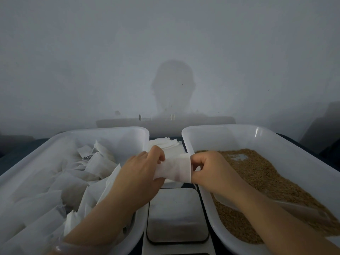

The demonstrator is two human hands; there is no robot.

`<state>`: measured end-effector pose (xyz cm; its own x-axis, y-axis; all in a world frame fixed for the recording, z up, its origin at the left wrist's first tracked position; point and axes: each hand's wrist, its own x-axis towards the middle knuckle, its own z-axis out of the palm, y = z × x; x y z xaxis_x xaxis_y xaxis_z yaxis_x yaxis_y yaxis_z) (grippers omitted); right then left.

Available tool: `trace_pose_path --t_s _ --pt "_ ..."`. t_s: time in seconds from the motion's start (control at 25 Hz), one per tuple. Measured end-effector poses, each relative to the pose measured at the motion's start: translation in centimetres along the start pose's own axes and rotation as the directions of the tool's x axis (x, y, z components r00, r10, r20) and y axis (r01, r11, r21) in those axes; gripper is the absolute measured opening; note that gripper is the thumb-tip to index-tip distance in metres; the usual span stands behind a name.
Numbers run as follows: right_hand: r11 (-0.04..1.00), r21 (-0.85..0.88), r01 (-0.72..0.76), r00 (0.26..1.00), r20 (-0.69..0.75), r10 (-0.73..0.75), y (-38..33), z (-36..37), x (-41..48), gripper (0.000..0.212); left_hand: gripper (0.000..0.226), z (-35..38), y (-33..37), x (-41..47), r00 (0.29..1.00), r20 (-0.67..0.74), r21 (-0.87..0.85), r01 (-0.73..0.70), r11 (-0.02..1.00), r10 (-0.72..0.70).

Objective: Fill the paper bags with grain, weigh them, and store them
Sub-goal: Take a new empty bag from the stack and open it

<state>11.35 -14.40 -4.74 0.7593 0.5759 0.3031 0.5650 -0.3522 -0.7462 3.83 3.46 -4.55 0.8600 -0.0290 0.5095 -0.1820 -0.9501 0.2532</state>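
A small white paper bag (pixel 175 169) is held in the air between the two tubs, above the scale. My left hand (pixel 141 170) grips its left end and my right hand (pixel 207 169) pinches its right end. The right white tub (pixel 298 153) holds brown grain (pixel 261 177) with a pale scoop (pixel 298 208) lying in it under my right forearm. The left white tub (pixel 92 133) is full of several white paper bags (pixel 73 181). A stack of flat empty bags (pixel 165 144) lies behind my hands. The scale's shiny platform (pixel 176 216) sits below.
A plain grey wall rises right behind the tubs, with the shadow of a head on it. The two tubs flank the scale closely, leaving a narrow gap in the middle. The dark table edge (pixel 20 150) shows at the far left.
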Motion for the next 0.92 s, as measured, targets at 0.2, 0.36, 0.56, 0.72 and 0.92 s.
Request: trace_pose_path --t_s 0.2,0.36,0.56,0.72,0.92 --pt "1.0 -0.005 0.029 0.998 0.062 -0.029 -0.3 0.5 -0.1 0.022 0.084 0.0 0.9 0.2 0.952 0.025 0.262 -0.3 0.917 0.304" --pt "0.999 -0.018 0.047 0.995 0.086 -0.045 -0.4 0.6 -0.1 0.031 0.089 0.4 0.9 0.2 0.973 0.105 0.123 -0.216 0.969 0.203" --pt "0.985 -0.119 0.121 0.987 0.121 -0.107 -1.0 0.8 -0.3 0.014 0.039 1.2 0.4 0.0 0.982 0.077 -0.081 -0.164 0.983 0.171" --pt "0.989 -0.011 0.151 0.986 0.073 -0.15 -1.7 0.2 -0.7 0.014 0.023 1.3 0.2 0.0 0.989 0.072 -0.118 -0.117 0.986 0.126" --pt "0.992 0.036 0.123 0.955 -0.277 -0.108 -0.7 -3.9 -0.2 0.01 0.028 0.9 0.2 -0.4 0.996 0.05 -0.294 -0.056 0.954 0.074"
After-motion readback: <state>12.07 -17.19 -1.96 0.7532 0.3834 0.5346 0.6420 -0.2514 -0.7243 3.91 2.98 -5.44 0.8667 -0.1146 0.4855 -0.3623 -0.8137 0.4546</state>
